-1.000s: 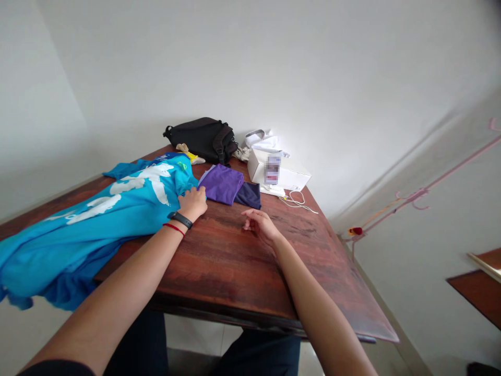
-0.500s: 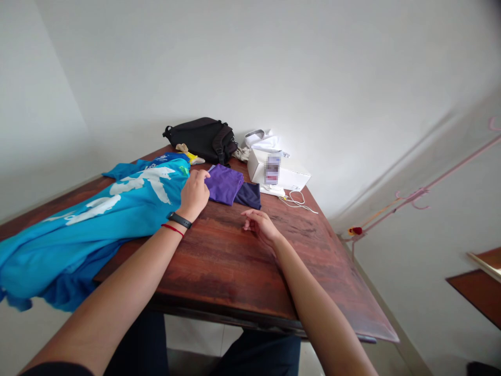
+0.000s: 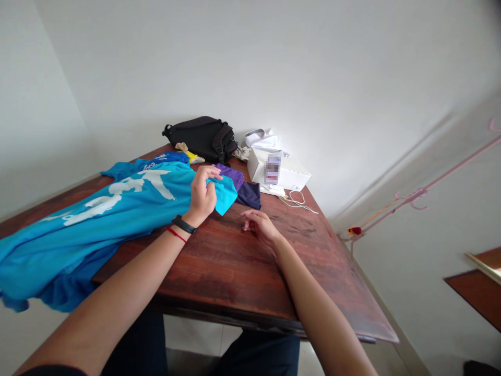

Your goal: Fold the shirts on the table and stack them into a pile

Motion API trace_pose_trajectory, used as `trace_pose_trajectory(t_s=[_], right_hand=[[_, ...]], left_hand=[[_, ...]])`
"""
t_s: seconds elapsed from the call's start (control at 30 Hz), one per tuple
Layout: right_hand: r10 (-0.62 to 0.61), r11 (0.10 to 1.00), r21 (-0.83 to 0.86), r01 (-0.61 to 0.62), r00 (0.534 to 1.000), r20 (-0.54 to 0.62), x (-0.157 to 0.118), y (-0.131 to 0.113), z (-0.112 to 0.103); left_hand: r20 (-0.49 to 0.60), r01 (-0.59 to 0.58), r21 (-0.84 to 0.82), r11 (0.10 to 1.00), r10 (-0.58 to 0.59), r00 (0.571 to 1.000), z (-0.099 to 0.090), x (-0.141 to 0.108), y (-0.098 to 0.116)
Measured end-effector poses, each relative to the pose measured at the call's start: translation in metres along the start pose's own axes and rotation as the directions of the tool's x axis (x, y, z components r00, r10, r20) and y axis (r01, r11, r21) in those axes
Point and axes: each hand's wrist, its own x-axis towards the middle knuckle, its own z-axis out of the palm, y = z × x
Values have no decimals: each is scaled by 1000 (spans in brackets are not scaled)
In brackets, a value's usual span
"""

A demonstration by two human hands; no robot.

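A turquoise T-shirt (image 3: 168, 206) with a white print lies along the left of the wooden table, partly hanging off the near edge. Its sleeve (image 3: 226, 197) is spread to the right over a folded purple cloth (image 3: 230, 176). My left hand (image 3: 203, 192) is at this sleeve, fingers bent and thumb held apart from them; no cloth is plainly pinched. Beside the purple cloth lies a folded dark navy cloth (image 3: 249, 195). My right hand (image 3: 260, 227) rests by the tabletop with loosely curled, parted fingers and nothing in them.
A black bag (image 3: 199, 137) stands at the back against the wall. To its right are a white box (image 3: 287, 175), white cloth (image 3: 262, 140) and a white cable (image 3: 299, 201). A pink rack with hooks (image 3: 415, 196) runs along the right wall beyond the wooden table (image 3: 219, 271).
My left hand has moved slightly right, and the turquoise sleeve now spreads rightward, covering much of the purple cloth. My right hand stays where it was.
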Motion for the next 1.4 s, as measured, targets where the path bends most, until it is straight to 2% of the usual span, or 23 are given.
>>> trace_pose_trajectory(t_s=[0.1, 0.2, 0.33, 0.47, 0.67, 0.87, 1.07, 1.4], right_hand=[[-5, 1000, -30, 6, 999, 42, 1, 0, -1], [-9, 999, -50, 15, 994, 108, 0, 0, 0], [-12, 1000, 3, 12, 986, 165, -5, -2, 4], [68, 997, 18, -73, 976, 209, -12, -3, 9], [80, 996, -48, -71, 973, 217, -14, -3, 13], [62, 993, -114, -43, 983, 172, -15, -4, 15], [53, 985, -169, -24, 984, 170, -18, -9, 19], [46, 992, -119, -29, 989, 140, -16, -7, 23]], left_hand=[[112, 61, -142, 988, -45, 993, 11, -12, 11], [260, 80, -200, 976, -26, 965, 23, -29, 22], [459, 63, -174, 983, 25, 888, 33, -49, 32], [580, 94, -178, 979, 28, 814, 38, -59, 37], [621, 135, -149, 980, -13, 784, 38, -59, 42], [650, 147, -119, 982, -35, 759, 39, -58, 44], [650, 156, -116, 981, -44, 759, 39, -59, 42], [645, 135, -104, 985, -37, 763, 40, -59, 41]])
